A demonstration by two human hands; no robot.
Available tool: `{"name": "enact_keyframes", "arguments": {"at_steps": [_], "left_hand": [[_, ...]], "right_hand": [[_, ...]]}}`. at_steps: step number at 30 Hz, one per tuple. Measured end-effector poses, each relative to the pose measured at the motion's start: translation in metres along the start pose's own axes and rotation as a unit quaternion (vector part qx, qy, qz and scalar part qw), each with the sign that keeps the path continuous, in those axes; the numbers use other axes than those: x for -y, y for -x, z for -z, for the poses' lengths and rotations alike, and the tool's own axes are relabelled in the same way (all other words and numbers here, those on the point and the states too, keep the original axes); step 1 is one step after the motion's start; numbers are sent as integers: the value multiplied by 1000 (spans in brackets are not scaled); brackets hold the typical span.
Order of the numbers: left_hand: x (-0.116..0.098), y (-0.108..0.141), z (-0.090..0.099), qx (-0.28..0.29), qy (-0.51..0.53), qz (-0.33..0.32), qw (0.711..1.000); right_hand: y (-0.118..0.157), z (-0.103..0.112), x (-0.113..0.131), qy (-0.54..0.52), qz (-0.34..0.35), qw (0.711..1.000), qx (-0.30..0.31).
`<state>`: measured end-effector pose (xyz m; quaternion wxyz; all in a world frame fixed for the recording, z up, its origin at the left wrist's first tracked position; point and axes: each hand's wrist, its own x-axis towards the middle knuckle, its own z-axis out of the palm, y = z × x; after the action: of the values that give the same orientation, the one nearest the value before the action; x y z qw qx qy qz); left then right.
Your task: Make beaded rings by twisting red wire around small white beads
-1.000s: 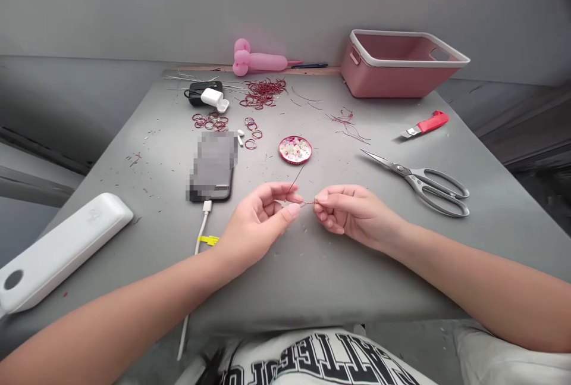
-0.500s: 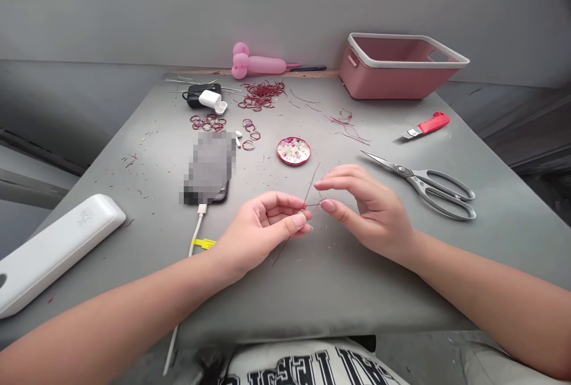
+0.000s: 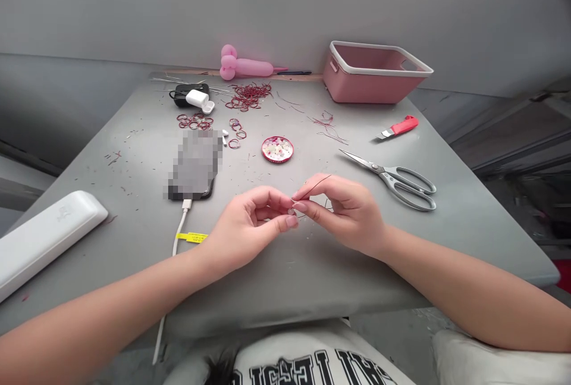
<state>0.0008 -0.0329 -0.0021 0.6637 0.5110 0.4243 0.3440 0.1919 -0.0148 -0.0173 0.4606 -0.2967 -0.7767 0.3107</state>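
Observation:
My left hand [image 3: 255, 224] pinches a small pale bead [image 3: 291, 212] between thumb and fingertips, near the table's front. Thin dark red wire [image 3: 320, 181] runs from the bead. Thumb and forefinger of my right hand [image 3: 345, 209] are closed on that wire, close beside the left fingertips. One wire end sticks out above the right forefinger, and another stretch shows below it. Beyond my hands stands a round red-rimmed lid [image 3: 277, 160] holding pale and pink beads [image 3: 277, 149].
Scissors [image 3: 388, 177] and a red-handled utility knife [image 3: 399, 128] lie at right. Behind are a pink bin [image 3: 368, 86], a pink balloon [image 3: 250, 68] and red wire pieces [image 3: 250, 96]. Wire rings [image 3: 194, 121], a cabled phone [image 3: 194, 165], an earbud case [image 3: 198, 99] and a white case [image 3: 49, 236] lie left.
My right hand has closed from a looser, spread pose into a pinch on the wire, nearer the left fingertips. The wire end now points up to the right. The whole view has shifted slightly.

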Motion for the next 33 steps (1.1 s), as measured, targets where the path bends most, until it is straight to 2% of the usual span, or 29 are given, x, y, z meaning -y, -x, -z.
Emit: {"name": "enact_keyframes", "arguments": {"at_steps": [7, 12, 15, 19, 25, 28, 31, 33], "left_hand": [[-7, 0, 3, -5, -81, 8, 997], [5, -8, 5, -38, -47, 22, 998], [10, -11, 9, -24, -2, 21, 999], [12, -12, 12, -18, -3, 25, 1000], [9, -9, 12, -22, 35, 49, 998], [9, -8, 13, -23, 48, 49, 997], [11, -7, 14, -25, 39, 45, 998], [12, -6, 15, -24, 25, 38, 999]], "right_hand": [[-3, -3, 3, 17, -60, 998, 7], [-4, -8, -2, 51, -73, 996, 6], [-5, -8, -6, 73, -62, 995, -10], [-5, -8, -10, 73, -29, 997, -9], [-4, -6, -14, 84, 107, 990, 22], [-4, -2, -14, 86, 142, 985, 53], [-5, 2, -10, 65, 133, 986, 82], [-5, 4, -7, 15, 65, 992, 104]]}}
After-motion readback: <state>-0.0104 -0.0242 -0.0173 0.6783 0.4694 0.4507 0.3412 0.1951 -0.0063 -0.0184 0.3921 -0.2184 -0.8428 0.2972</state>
